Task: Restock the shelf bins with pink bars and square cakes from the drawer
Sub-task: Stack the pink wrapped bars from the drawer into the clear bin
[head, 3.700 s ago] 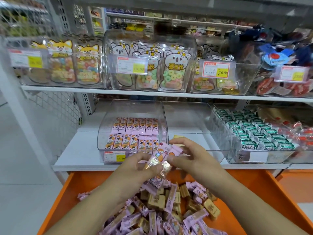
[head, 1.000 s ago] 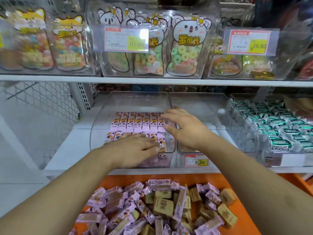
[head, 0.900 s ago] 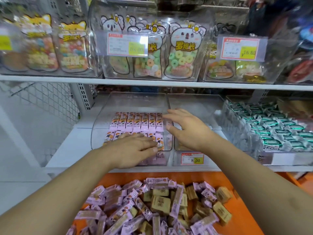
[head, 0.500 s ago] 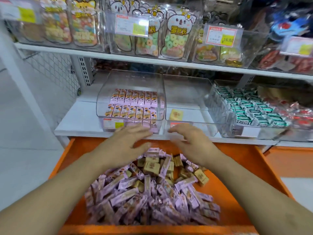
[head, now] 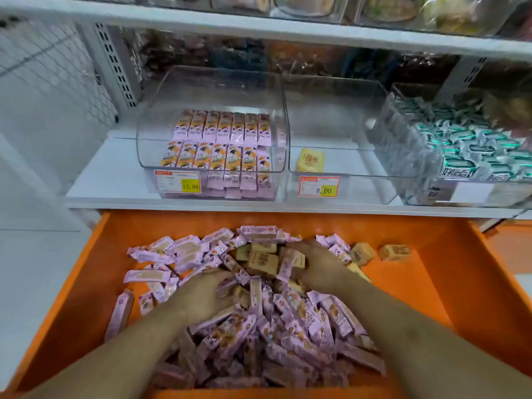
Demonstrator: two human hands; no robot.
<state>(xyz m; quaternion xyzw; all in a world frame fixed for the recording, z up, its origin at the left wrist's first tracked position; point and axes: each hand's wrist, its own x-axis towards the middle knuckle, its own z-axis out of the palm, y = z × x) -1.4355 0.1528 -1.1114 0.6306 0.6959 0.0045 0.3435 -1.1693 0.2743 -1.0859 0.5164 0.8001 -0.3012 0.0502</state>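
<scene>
Both hands are down in the orange drawer [head: 449, 283], buried in its heap of pink bars [head: 290, 318] and tan square cakes [head: 263, 262]. The left hand [head: 201, 295] lies palm down on the pile's middle, its fingers curled into the wrappers; whether they pinch one, I cannot tell. The right hand [head: 319, 266] rests at the pile's far side beside the cakes, fingers bent over the packets, grip hidden. On the white shelf [head: 109, 182] above, the left clear bin [head: 213, 133] holds neat rows of pink bars behind a price tag [head: 177, 181]. The bin next to it [head: 339, 139] holds one square cake [head: 311, 160]. Further right sits a bin of green-and-white packets [head: 466, 151].
</scene>
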